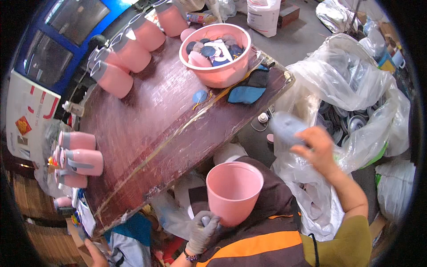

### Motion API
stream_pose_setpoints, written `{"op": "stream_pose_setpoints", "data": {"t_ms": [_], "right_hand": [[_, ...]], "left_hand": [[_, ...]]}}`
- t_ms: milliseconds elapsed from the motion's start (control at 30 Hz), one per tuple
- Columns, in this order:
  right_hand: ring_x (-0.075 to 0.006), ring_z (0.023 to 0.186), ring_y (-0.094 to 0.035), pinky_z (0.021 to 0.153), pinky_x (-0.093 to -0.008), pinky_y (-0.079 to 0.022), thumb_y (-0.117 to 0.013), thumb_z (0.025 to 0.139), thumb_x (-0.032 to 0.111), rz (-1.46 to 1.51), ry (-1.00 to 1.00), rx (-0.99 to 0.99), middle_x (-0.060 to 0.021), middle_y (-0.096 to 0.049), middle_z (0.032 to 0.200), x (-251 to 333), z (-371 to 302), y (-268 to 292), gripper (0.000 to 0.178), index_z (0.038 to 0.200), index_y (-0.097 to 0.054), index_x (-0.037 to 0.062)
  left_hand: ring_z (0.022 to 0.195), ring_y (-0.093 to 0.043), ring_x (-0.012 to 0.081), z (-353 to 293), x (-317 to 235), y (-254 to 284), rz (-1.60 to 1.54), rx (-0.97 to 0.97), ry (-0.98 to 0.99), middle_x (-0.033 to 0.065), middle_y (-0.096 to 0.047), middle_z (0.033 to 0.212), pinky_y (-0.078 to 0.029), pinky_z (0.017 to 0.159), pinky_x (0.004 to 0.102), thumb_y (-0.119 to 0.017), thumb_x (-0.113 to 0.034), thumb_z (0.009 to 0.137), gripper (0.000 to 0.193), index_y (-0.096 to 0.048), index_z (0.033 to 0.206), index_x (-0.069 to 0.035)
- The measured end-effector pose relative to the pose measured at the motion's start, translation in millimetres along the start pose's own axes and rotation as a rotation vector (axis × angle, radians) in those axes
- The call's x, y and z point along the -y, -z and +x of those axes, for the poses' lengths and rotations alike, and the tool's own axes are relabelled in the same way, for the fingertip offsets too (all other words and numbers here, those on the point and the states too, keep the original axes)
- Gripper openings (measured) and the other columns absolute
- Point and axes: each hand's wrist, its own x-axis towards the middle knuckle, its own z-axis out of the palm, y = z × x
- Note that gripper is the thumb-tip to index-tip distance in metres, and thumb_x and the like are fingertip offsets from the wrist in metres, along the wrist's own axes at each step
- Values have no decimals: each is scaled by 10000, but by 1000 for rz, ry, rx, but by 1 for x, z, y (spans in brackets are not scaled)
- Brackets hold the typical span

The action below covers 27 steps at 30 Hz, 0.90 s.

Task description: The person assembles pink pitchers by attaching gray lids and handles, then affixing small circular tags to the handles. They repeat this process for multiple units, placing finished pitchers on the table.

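A pink plastic pitcher body [231, 187], wide-mouthed and without a rim piece, stands upright above my lap. My left hand [203, 231], in a light work glove, is closed at its lower left side, with a small grey part showing at the thumb. My bare right hand [318, 149] grips a grey-blue plastic piece [288, 128], blurred by motion, beside an open clear plastic bag [329, 75]. Inside the bag lie many dark grey plastic parts [351, 120].
A worn dark-red table [147, 115] holds pink pitchers with grey tops [126, 53] and more pink pitchers [86, 161] at its left end. A pink basin [215, 73] of small discs and a blue-black cloth item [249, 89] sit near the right corner. Another person's hand [95, 254] shows lower left.
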Motion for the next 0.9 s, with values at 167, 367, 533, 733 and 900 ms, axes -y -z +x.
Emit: {"op": "stream_pose_setpoints", "data": {"t_ms": [167, 367, 533, 733, 900], "right_hand": [[-248, 771, -583, 699, -361, -468, -791, 700, 199, 454, 178, 240, -68, -625, 841, 104, -21, -65, 317, 984, -704, 89], [-227, 768, -573, 693, -324, -444, -756, 738, 141, 491, 156, 307, -63, -620, 827, 126, -27, -82, 242, 968, -710, 83], [-232, 748, -565, 684, -330, -447, -749, 744, 136, 406, 173, 324, -65, -614, 809, 149, -23, -89, 232, 962, -713, 65], [-223, 756, -574, 683, -329, -454, -761, 738, 152, 560, 383, 461, -59, -603, 825, 129, -38, -82, 272, 995, -717, 73], [-229, 768, -581, 690, -330, -458, -725, 766, 141, 426, 174, 458, -83, -614, 826, 133, -40, -85, 225, 979, -713, 69]], "left_hand": [[667, -545, 111, -2, 28, 6, 273, 11, -205, 52, -596, 709, -463, 627, 275, -725, -180, 804, 178, -630, 847, -36], [657, -557, 120, -20, 39, 11, 6, -18, -32, 45, -609, 710, -470, 620, 285, -708, -172, 824, 150, -630, 856, -49], [667, -638, 229, -21, 32, 7, 93, -21, -176, 118, -642, 753, -488, 616, 317, -715, -219, 828, 183, -633, 862, -58], [725, -577, 160, 4, 45, 46, 96, -112, -152, 77, -605, 765, -475, 682, 300, -743, -257, 797, 273, -618, 903, -39], [720, -613, 264, 4, 45, 35, 133, 51, -191, 144, -617, 798, -485, 677, 366, -713, -345, 810, 334, -595, 935, -59]]}}
